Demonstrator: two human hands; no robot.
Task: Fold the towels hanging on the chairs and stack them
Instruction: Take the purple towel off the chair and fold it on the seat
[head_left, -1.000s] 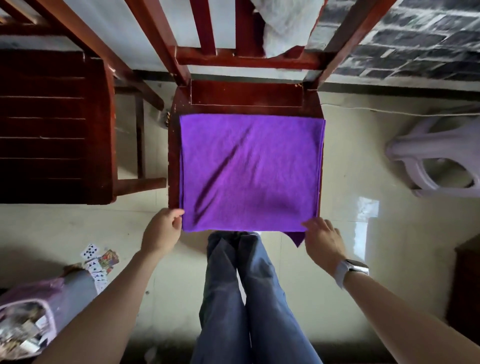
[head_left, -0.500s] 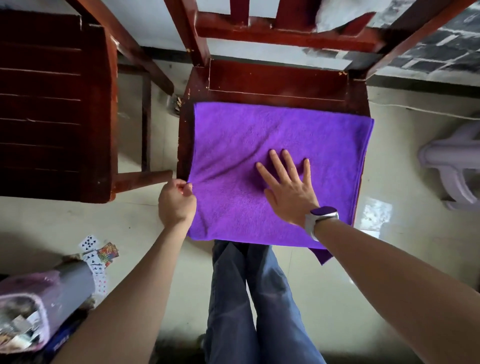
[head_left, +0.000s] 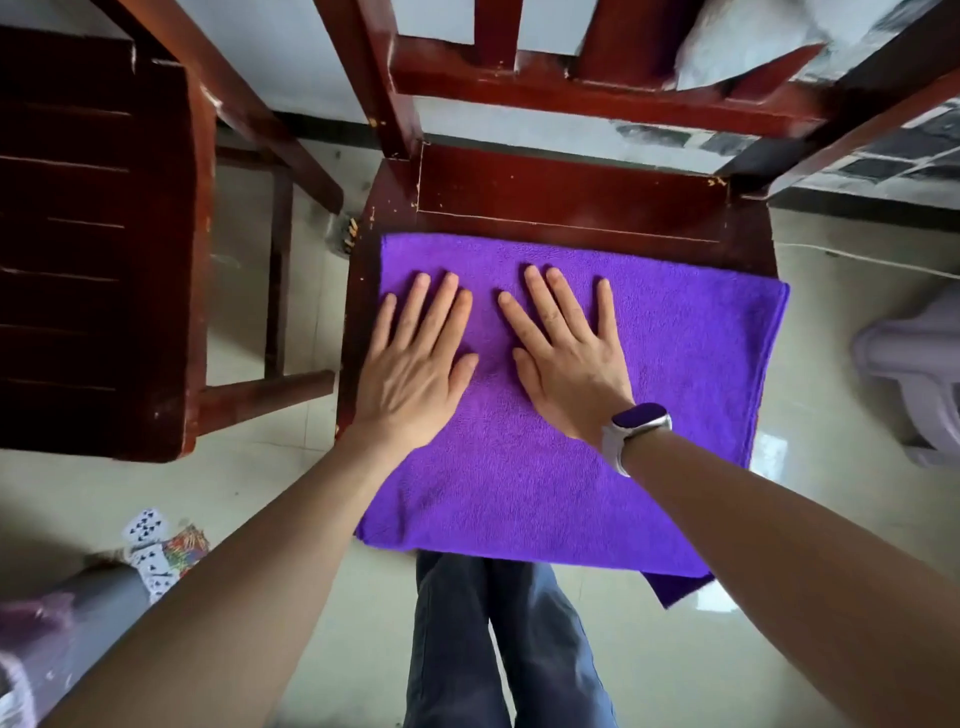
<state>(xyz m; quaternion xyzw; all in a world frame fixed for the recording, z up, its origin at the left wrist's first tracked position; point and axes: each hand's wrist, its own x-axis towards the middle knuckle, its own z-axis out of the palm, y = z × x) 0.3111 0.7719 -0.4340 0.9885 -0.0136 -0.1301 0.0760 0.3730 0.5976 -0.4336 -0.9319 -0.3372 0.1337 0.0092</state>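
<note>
A purple towel (head_left: 675, 395), folded into a rough square, lies flat on the seat of a red-brown wooden chair (head_left: 571, 192). One lower corner of it sticks out below the front right edge. My left hand (head_left: 415, 364) rests palm down on the towel's left part, fingers spread. My right hand (head_left: 566, 358), with a watch on its wrist, lies flat beside it near the middle. A white towel (head_left: 737, 41) hangs over the chair's backrest at the top right.
A second dark wooden chair (head_left: 93, 249) stands to the left. Playing cards (head_left: 156, 545) lie scattered on the tiled floor at lower left, by a grey and pink bag (head_left: 67, 634). A pale plastic stool (head_left: 914, 364) is at the right edge. My legs in jeans (head_left: 498, 649) stand below the seat.
My left hand let go of the towel's left edge and now lies flat on it. The right hand went from the front right corner onto the towel's middle; the creases are smoothed out.
</note>
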